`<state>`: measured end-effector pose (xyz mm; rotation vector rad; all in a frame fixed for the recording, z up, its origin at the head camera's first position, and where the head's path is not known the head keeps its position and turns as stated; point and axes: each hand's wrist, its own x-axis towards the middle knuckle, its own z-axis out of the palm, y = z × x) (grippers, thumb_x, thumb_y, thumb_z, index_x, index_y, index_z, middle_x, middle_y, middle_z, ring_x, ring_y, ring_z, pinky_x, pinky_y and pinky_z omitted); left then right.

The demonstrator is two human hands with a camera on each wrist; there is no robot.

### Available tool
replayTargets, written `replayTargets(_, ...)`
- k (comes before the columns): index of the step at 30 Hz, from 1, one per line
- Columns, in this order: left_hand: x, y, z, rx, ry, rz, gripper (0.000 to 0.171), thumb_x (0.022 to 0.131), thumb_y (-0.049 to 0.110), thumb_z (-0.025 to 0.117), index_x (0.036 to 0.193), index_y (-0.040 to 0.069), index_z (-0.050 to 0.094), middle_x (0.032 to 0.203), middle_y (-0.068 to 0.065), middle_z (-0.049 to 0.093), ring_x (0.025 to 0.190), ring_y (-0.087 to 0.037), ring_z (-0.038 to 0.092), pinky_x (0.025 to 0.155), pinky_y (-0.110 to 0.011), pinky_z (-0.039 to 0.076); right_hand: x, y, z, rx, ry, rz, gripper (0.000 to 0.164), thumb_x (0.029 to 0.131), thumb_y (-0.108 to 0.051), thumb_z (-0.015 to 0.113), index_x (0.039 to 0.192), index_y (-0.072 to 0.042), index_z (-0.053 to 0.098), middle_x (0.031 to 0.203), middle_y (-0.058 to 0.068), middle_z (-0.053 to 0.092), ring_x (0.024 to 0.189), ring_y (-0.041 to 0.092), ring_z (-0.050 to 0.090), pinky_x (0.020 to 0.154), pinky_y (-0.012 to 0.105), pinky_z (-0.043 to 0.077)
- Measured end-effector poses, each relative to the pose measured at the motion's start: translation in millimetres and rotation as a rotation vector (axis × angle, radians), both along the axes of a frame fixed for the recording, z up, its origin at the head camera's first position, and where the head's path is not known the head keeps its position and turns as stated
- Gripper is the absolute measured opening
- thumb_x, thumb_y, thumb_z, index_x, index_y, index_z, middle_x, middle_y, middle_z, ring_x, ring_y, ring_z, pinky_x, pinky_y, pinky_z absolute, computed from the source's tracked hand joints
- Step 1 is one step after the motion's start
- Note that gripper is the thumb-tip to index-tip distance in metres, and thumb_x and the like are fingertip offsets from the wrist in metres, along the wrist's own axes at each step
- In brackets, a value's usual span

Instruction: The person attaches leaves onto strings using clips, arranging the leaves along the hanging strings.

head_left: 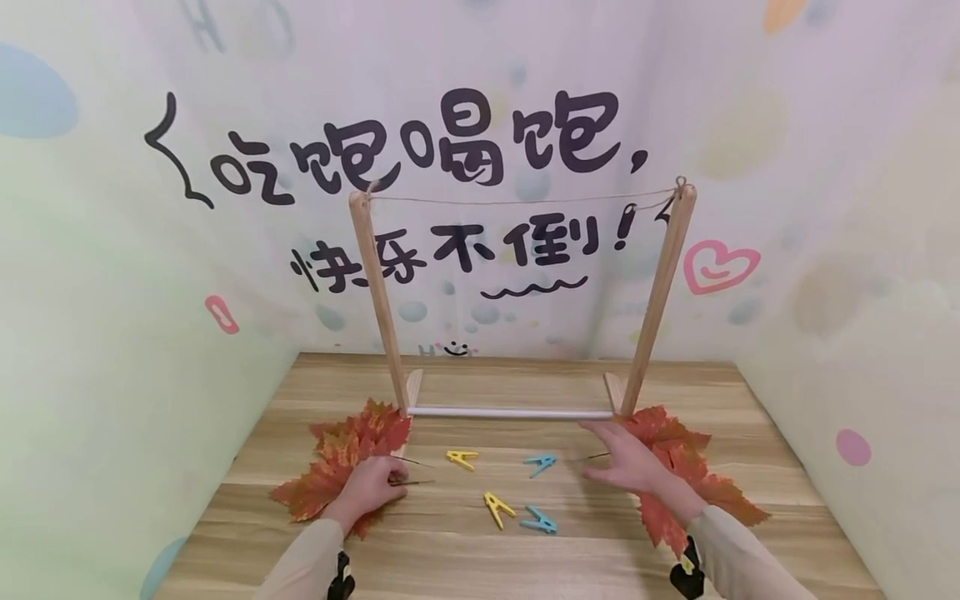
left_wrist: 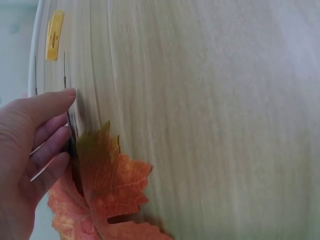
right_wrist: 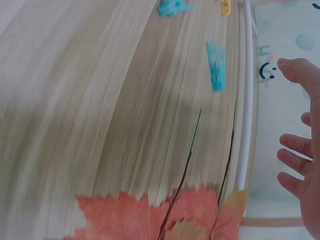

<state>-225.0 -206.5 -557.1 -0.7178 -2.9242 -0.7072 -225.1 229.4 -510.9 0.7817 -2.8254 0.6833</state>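
Note:
My left hand (head_left: pixel 369 490) is over the left bunch of orange-red maple leaves (head_left: pixel 330 467), with the fingers loosely bent. In the left wrist view, the thumb and fingertips are spread apart right beside a thin dark leaf stem (left_wrist: pixel 65 75). My right hand (head_left: pixel 630 460) hovers by the right bunch of maple leaves (head_left: pixel 675 454), its fingers spread and nothing held. Two dark stems (right_wrist: pixel 185 172) stick out from those leaves in the right wrist view. Between the hands lie two yellow clothespins (head_left: pixel 462 459) and two blue clothespins (head_left: pixel 540 521).
Behind the hands stands a wooden frame with two posts (head_left: pixel 656 300), a white bar (head_left: pixel 510 412) low between them, and a thin string (head_left: pixel 487 202) tied across the top. A printed curtain (head_left: pixel 480 50) encloses the wood-grain table (head_left: pixel 510 379) at the back and sides.

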Motion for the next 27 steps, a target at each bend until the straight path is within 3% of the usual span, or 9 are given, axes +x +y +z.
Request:
replayTargets(12,-3.9,1,-7.6,0.092,-0.079,0.015,0.009,0.070,0.003,0.074,0.075,0.009,0.069,0.072,0.003,0.065,0.064,-0.007,0.057,0.060,-0.024,0.049,5.2,-18,-4.2,-0.025,-0.005,0.032,0.069,0.072,-0.032,0.074,0.129,-0.005,0.047,0.125,0.016,0.051,0.113,0.032,0.048,0.087,0.049,0.044)
replayTargets(27,-5.5,2,-2.4,0.085,-0.098,0.013,0.007,0.073,0.002,0.072,0.074,0.008,0.069,0.071,0.005,0.062,0.063,-0.004,0.053,0.059,-0.023,0.047,7.1,-40,-8.9,-0.047,-0.022,0.071,0.069,0.071,-0.031,0.075,0.128,-0.005,0.047,0.122,0.016,0.053,0.113,0.034,0.048,0.088,0.051,0.043)
